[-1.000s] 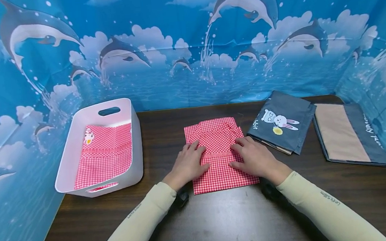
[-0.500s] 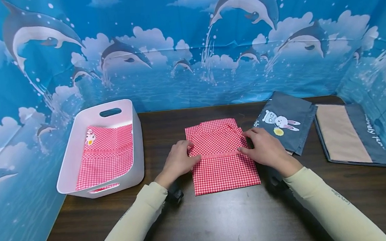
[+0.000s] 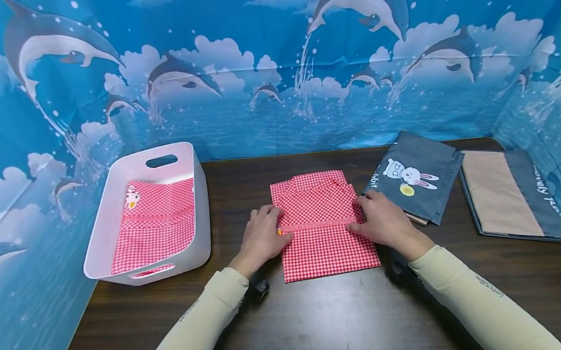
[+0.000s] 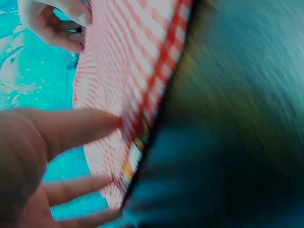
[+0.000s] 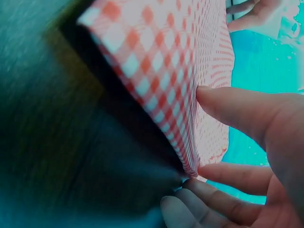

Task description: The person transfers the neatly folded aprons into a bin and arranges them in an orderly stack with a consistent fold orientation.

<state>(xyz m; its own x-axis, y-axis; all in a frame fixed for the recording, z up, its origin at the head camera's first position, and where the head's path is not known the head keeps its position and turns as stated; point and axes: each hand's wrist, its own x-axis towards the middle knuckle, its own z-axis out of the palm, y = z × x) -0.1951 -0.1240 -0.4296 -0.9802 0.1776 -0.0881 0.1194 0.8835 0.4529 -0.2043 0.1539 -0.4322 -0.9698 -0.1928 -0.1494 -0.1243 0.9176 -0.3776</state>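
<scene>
A folded red-and-white checked cloth (image 3: 326,248) lies flat on the dark wooden table, with a band of trim across its middle. My left hand (image 3: 260,237) is at its left edge, thumb on top and the other fingers along the side. In the left wrist view, a small yellow-and-white print (image 4: 133,159) shows on that edge. My right hand (image 3: 385,224) pinches the opposite edge. The right wrist view has the right thumb (image 5: 237,107) on the upper surface, with fingertips by the side and one finger partly under the edge.
A white bin (image 3: 202,219) on the left contains another checked cloth (image 3: 153,229) with a small animal print. On the right lie a dark folded cloth (image 3: 412,181) with a rabbit print and a beige-and-dark folded cloth (image 3: 499,193). A dolphin-print curtain (image 3: 276,126) hangs behind the table.
Both hands have moved outward from the top of the checked cloth to its left and right edges. The cloth has stayed nearly in place.
</scene>
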